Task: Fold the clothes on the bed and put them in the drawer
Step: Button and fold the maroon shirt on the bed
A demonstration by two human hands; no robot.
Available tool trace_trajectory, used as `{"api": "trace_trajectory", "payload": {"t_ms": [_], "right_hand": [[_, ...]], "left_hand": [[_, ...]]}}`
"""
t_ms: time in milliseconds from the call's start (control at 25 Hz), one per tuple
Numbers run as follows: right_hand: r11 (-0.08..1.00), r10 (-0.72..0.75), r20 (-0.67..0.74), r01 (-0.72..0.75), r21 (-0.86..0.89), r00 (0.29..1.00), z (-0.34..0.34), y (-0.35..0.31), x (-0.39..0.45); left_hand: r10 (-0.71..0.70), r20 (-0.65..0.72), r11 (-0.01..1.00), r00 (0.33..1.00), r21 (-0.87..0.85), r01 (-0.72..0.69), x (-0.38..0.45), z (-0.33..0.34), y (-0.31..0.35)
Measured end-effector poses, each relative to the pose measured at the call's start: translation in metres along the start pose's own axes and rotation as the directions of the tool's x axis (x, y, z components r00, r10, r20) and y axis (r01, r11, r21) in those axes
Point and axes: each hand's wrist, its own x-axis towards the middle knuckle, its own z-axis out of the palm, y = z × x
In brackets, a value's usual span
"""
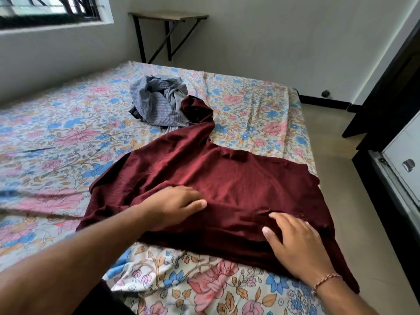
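A maroon shirt (238,178) lies spread on the bed (56,123), which wears a floral sheet. One sleeve runs up toward a crumpled pile of grey and checked clothes (156,103) farther back. My left hand (175,205) rests on the shirt's middle with loosely bent fingers, thumb pressed on a fold. My right hand (295,244) lies flat with spread fingers on the shirt's near right part. A white drawer unit (402,164) stands at the right edge of the view.
A small wall-mounted folding table (168,18) hangs on the far wall. A window (45,10) is at the top left. Bare floor (336,137) runs between the bed's right edge and dark furniture (391,98).
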Motion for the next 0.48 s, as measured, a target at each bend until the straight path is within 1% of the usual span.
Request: {"api": "trace_trajectory", "payload": {"t_ms": [40, 80, 120, 160, 240, 320, 360, 440, 480], "right_hand": [[0.998, -0.004, -0.043, 0.007, 0.066, 0.999, -0.005, 0.000, 0.015], [0.993, -0.002, -0.065, 0.010, 0.122, 0.998, -0.008, 0.003, 0.034], [0.985, 0.013, -0.060, -0.003, 0.171, 0.998, -0.011, 0.008, 0.056], [0.978, 0.032, -0.040, -0.023, 0.205, 0.999, -0.011, 0.015, 0.080], [0.975, 0.056, -0.041, -0.046, 0.218, 0.998, -0.008, 0.034, 0.126], [0.979, 0.074, -0.074, -0.058, 0.196, 0.995, 0.001, 0.054, 0.166], [0.977, 0.092, -0.090, -0.072, 0.202, 0.992, 0.006, 0.062, 0.182], [0.976, 0.137, -0.110, -0.115, 0.184, 0.984, 0.015, 0.072, 0.207], [0.983, 0.144, -0.099, -0.131, 0.132, 0.985, 0.020, 0.078, 0.218]], "left_hand": [[0.010, -0.092, 1.000, 0.996, 0.018, -0.009, 0.013, -0.009, -0.005], [-0.002, -0.146, 0.999, 0.989, 0.050, 0.009, 0.029, -0.015, -0.011], [-0.023, -0.166, 0.996, 0.986, 0.076, 0.036, 0.048, -0.021, -0.016], [-0.044, -0.162, 0.994, 0.986, 0.096, 0.060, 0.067, -0.025, -0.020], [-0.054, -0.122, 0.981, 0.991, 0.177, 0.075, 0.108, -0.031, -0.024], [-0.027, -0.079, 0.950, 0.997, 0.309, 0.050, 0.150, -0.030, -0.033], [-0.007, -0.072, 0.941, 0.997, 0.337, 0.031, 0.167, -0.030, -0.038], [-0.004, -0.055, 0.947, 0.998, 0.320, 0.022, 0.197, -0.026, -0.048], [-0.020, -0.030, 0.951, 0.999, 0.306, 0.029, 0.213, -0.024, -0.052]]}}
